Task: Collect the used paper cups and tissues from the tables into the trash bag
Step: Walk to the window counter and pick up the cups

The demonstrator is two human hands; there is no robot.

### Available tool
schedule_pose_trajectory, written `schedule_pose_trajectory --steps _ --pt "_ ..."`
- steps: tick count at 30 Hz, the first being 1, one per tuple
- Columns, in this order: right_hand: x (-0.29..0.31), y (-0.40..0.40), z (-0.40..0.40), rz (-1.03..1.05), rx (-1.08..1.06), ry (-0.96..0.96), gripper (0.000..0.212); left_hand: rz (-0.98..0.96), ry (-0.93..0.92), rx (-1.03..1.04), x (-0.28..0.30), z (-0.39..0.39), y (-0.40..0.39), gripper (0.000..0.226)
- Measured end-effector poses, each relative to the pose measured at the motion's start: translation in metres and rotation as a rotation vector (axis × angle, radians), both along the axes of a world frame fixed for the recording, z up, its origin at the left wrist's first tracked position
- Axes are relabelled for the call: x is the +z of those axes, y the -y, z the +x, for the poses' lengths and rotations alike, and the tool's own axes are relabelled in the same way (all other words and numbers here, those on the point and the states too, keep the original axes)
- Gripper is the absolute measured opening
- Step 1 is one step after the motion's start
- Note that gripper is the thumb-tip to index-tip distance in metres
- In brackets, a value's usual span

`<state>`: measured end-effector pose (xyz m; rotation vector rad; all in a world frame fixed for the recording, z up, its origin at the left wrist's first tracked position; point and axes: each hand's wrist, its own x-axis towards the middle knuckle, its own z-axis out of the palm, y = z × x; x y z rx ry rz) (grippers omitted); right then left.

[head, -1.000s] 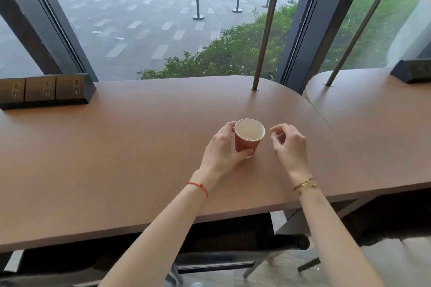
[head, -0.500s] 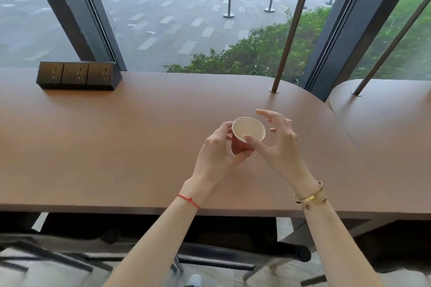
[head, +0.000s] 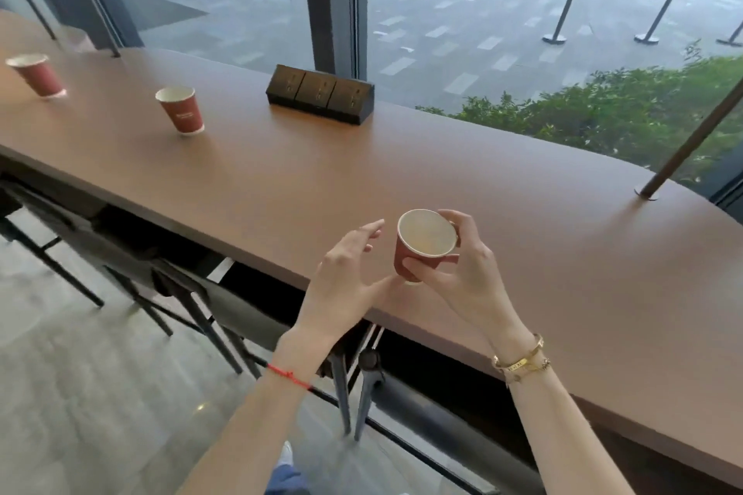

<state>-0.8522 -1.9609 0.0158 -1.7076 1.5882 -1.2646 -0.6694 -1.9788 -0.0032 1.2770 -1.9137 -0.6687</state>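
Tabletop (head: 502, 189) of brown laminate is running along the window, two more red cups (head: 181, 110) standing upright far left; right hand (head: 462, 277) is gripping the held paper cup (head: 422, 243) around its wall above the table edge, likely light, crushable; left hand (head: 345, 273) is hovering open beside it

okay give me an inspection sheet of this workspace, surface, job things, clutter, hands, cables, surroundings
Surface: long brown table, bare apart from the items below.
Job's things: red held cup; near cup and far cup stand upright on the table to the left. No tissues or trash bag seen.
Clutter: black socket block by the window.
Hands: right hand grips the held cup; left hand open beside it.
Cables: nothing seen.
Surroundings: window, shrubs, stools under the table.
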Motion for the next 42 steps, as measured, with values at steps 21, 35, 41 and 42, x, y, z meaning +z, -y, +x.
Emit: schedule_pose_trajectory --steps 21,35,41,42 --pt "0.003 0.209 0.284 -0.101 -0.043 0.021 0.079 -0.051 0.045 0.486 0.018 0.374 0.260 0.084" --pt "-0.001 0.289 0.313 -0.019 -0.160 -0.012 0.068 0.075 -0.039 0.307 -0.006 0.352 0.390 0.086" --pt "-0.004 0.298 0.313 0.003 -0.179 -0.012 0.069 0.052 -0.096 0.349 -0.010 0.353 0.399 0.067" --pt "-0.004 0.298 0.314 0.006 -0.178 -0.010 0.069 0.043 -0.107 0.347 -0.010 0.355 0.398 0.066"
